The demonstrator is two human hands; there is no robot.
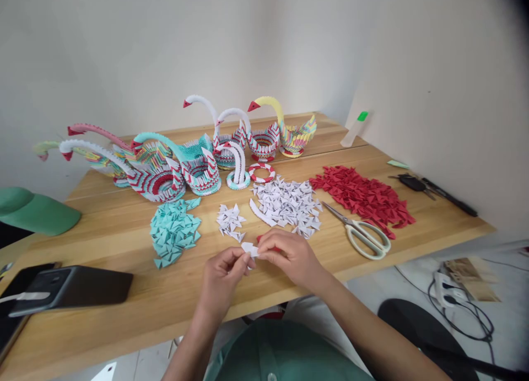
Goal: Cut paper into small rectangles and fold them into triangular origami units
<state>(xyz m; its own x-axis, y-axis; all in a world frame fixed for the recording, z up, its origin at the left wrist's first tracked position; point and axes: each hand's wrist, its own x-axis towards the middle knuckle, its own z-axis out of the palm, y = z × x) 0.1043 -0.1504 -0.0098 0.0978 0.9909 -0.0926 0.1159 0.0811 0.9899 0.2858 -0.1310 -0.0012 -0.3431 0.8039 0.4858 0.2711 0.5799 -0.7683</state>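
Near the table's front edge, my left hand (227, 268) and my right hand (289, 254) meet around a small white folded paper piece (249, 250). Fingers of both hands pinch it from either side. A bit of red paper (259, 239) shows by my right fingertips; its full shape is hidden. Just beyond the hands lie a small white paper pile (230, 221), a larger white pile (289, 202) and a curved white strip (261, 213). Turquoise pieces (174, 232) are heaped to the left, red pieces (363, 196) to the right.
Paper swans (161, 182) stand along the back, beside a red-and-white ring (262, 172). White-handled scissors (367, 239) lie at right, with keys (413, 182) and a black pen (450, 197) beyond. A dark device (91, 285) and green bottle (37, 211) are at left.
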